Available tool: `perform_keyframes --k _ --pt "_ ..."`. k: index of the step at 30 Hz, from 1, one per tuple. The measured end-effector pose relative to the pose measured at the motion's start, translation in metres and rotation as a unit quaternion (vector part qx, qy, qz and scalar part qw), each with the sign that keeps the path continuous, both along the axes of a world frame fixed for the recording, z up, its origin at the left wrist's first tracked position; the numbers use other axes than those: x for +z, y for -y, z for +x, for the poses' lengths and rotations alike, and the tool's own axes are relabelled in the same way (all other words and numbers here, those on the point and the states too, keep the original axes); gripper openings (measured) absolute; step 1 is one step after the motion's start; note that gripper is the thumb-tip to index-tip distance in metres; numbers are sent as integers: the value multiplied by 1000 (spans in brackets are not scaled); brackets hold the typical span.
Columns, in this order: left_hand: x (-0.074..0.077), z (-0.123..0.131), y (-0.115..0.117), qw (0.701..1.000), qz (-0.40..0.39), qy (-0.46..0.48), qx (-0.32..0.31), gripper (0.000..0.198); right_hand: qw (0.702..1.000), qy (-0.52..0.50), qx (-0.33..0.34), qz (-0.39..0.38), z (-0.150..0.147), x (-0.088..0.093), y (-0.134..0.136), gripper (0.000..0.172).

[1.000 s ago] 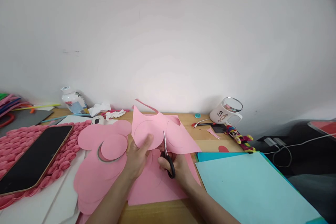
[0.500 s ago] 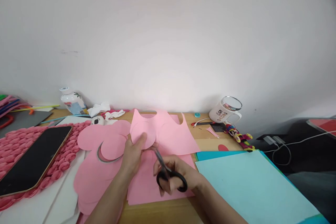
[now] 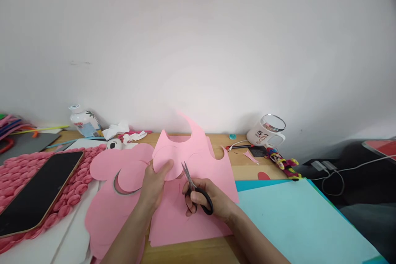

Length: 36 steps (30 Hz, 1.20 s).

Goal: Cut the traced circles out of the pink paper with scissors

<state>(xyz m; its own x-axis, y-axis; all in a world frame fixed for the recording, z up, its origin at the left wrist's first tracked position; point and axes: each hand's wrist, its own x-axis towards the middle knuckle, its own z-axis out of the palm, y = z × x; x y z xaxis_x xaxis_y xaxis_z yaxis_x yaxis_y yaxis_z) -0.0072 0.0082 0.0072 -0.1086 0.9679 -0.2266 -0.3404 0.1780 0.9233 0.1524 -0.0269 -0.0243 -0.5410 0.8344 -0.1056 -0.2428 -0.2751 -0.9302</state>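
Observation:
Pinched in my left hand (image 3: 156,181) is a sheet of pink paper (image 3: 213,173), partly cut, with drawn circles and curved notches along its top edge. The thumb lies on a circle outline at the sheet's left. My right hand (image 3: 206,198) grips black-handled scissors (image 3: 192,183), fingers through the loops. Their blades point up and left, slightly parted, near the right side of that circle. Whether they touch the paper I cannot tell. Below both hands lies a stack of pink sheets (image 3: 173,231). Cut pink circles (image 3: 133,176) are piled left of my left forearm.
A phone (image 3: 40,189) rests on a mat of pink rosettes (image 3: 18,173) at left. Light blue sheets (image 3: 278,218) lie at right. Along the wall stand a white bottle (image 3: 85,121), crumpled tissue (image 3: 116,130), a mug (image 3: 262,133) and a small figure toy (image 3: 283,163).
The scissors have moved up and turned, their blades now nearer the circle in the pink sheet. The sheet's right part has dropped lower, and a curved strip at its top sticks up higher.

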Motion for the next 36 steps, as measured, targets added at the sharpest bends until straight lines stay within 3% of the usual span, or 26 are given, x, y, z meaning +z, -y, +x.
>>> perform_keyframes --k 7,10,16,27,36 --pt "6 2 -1 999 7 23 45 27 1000 -5 10 -12 4 -2 -1 36" --pt "6 1 0 999 13 14 37 24 1000 1 10 -17 4 -2 -2 36" --pt "4 5 5 1000 13 -25 0 31 1000 -11 -19 -1 1 3 -2 42" --pt "4 12 11 993 2 -117 16 39 995 16 -80 51 -2 16 0 36" --pt "8 16 14 990 -6 -139 22 37 993 56 -99 40 -4 22 1 38"
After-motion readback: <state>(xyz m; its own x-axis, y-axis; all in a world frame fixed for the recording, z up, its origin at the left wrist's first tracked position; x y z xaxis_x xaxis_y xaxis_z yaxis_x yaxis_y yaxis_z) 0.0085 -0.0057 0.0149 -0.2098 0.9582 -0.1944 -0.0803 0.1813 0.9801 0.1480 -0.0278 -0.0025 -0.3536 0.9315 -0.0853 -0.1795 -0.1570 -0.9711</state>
